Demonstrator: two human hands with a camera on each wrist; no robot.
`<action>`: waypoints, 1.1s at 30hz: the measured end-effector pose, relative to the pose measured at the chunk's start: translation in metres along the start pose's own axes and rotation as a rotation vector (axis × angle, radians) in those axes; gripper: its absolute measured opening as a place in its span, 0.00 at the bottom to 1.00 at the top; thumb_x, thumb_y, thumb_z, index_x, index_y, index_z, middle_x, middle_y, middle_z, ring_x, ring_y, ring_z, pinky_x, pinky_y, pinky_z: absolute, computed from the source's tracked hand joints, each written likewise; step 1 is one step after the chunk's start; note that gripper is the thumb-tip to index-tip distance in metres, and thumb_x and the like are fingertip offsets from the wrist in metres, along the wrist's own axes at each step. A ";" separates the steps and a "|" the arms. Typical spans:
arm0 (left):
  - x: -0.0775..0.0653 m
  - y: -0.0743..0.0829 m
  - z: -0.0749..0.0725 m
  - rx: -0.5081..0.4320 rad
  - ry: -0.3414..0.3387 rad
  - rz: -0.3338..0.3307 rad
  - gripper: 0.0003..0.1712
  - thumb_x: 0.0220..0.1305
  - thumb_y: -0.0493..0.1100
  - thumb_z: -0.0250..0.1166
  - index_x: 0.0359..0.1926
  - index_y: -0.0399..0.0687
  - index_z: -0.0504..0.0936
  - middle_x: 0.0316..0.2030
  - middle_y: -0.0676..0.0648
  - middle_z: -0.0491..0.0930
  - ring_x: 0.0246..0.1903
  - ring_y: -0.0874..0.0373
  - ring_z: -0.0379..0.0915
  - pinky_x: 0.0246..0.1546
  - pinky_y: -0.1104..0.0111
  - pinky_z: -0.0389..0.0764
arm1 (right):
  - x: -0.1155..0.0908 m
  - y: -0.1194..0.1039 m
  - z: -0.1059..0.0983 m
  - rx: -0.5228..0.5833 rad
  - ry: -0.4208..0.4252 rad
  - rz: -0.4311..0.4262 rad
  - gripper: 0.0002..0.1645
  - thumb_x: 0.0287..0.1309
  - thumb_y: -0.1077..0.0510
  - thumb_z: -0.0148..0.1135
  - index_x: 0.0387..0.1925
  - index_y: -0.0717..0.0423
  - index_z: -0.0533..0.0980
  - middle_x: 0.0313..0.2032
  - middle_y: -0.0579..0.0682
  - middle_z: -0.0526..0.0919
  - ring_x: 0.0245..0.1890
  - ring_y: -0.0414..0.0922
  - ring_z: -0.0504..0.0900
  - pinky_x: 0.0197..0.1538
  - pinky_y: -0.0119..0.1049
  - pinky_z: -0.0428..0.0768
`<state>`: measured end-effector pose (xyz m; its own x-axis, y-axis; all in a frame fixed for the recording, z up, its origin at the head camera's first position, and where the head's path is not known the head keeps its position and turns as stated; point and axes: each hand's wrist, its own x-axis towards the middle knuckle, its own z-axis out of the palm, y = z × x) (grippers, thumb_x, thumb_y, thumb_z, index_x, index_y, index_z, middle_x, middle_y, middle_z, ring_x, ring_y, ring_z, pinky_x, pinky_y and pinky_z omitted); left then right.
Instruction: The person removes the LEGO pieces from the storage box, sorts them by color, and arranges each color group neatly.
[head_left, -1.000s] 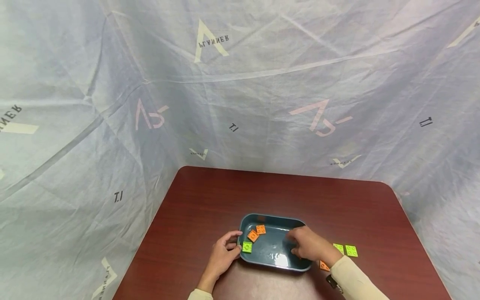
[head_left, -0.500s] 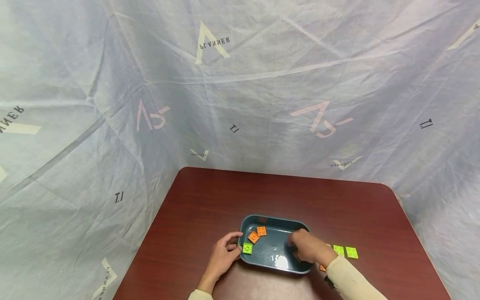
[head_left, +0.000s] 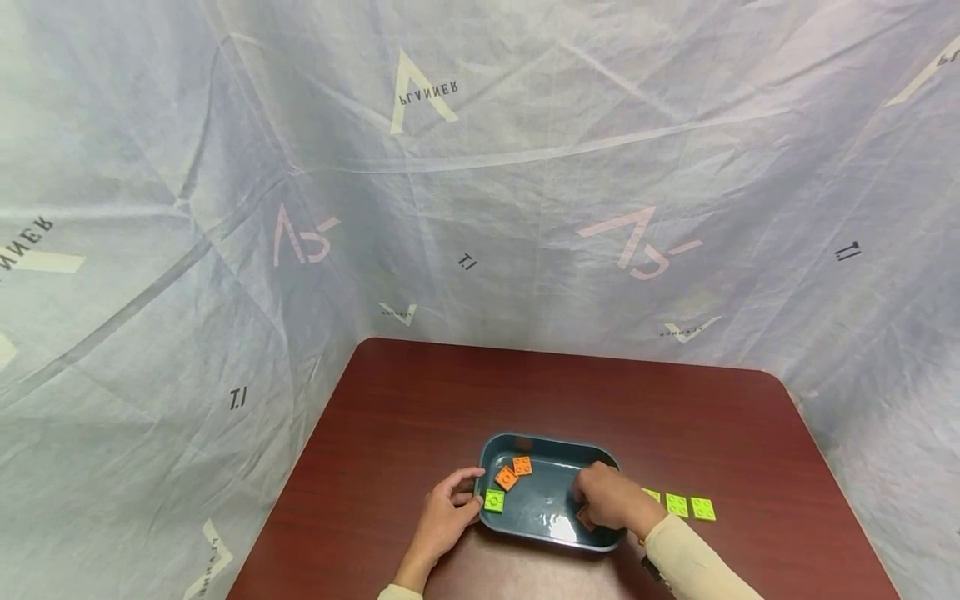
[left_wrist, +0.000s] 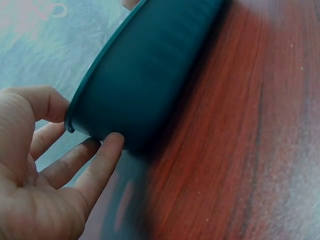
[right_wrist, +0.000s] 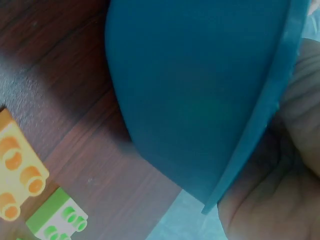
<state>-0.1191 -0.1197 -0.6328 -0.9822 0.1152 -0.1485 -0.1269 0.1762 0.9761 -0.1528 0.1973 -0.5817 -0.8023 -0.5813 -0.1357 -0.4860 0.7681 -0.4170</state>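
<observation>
A dark teal tray [head_left: 543,537] lies on the table with two orange blocks [head_left: 507,477] and a green block [head_left: 493,501] at its left end. My left hand [head_left: 442,517] holds the tray's left end. In the left wrist view the left hand's fingers [left_wrist: 102,170] meet the outer wall and rim. My right hand [head_left: 609,497] reaches over the tray's right end, fingers bent down inside. A brownish-orange patch [head_left: 586,517] shows under them; I cannot tell whether they hold something. In the right wrist view the tray wall [right_wrist: 190,90] hides these fingertips.
Several green blocks [head_left: 677,505] stand in a row on the dark red table [head_left: 420,400], right of the tray. An orange block [right_wrist: 20,170] sits near a green block [right_wrist: 59,215] in the right wrist view. Grey printed sheets [head_left: 487,208] hang behind the table.
My right hand shifts slightly, still inside the tray's right end, and its forearm now covers the orange block on the table. The left hand and the blocks at the tray's left end stay put.
</observation>
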 end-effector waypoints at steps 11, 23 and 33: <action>0.000 -0.002 0.001 -0.013 -0.002 0.011 0.23 0.68 0.36 0.69 0.63 0.49 0.84 0.56 0.36 0.85 0.48 0.47 0.87 0.35 0.70 0.86 | 0.005 0.008 0.000 0.011 0.001 -0.061 0.16 0.44 0.66 0.76 0.15 0.43 0.81 0.17 0.34 0.74 0.25 0.34 0.68 0.30 0.32 0.72; -0.001 0.000 0.000 -0.031 -0.001 -0.001 0.23 0.68 0.36 0.69 0.64 0.49 0.83 0.56 0.36 0.85 0.45 0.53 0.86 0.35 0.69 0.87 | 0.002 0.015 -0.003 0.063 0.198 -0.149 0.09 0.52 0.67 0.77 0.30 0.50 0.85 0.27 0.38 0.81 0.30 0.30 0.73 0.35 0.30 0.77; -0.001 -0.001 0.001 -0.026 0.000 0.004 0.23 0.69 0.36 0.69 0.64 0.49 0.83 0.56 0.36 0.85 0.47 0.49 0.86 0.34 0.70 0.87 | -0.001 0.016 -0.005 0.121 0.300 -0.083 0.10 0.56 0.63 0.78 0.34 0.47 0.85 0.32 0.37 0.85 0.32 0.30 0.80 0.36 0.32 0.82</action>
<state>-0.1183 -0.1193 -0.6337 -0.9826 0.1160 -0.1450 -0.1269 0.1501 0.9805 -0.1612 0.2118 -0.5836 -0.8367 -0.5219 0.1660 -0.5236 0.6734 -0.5218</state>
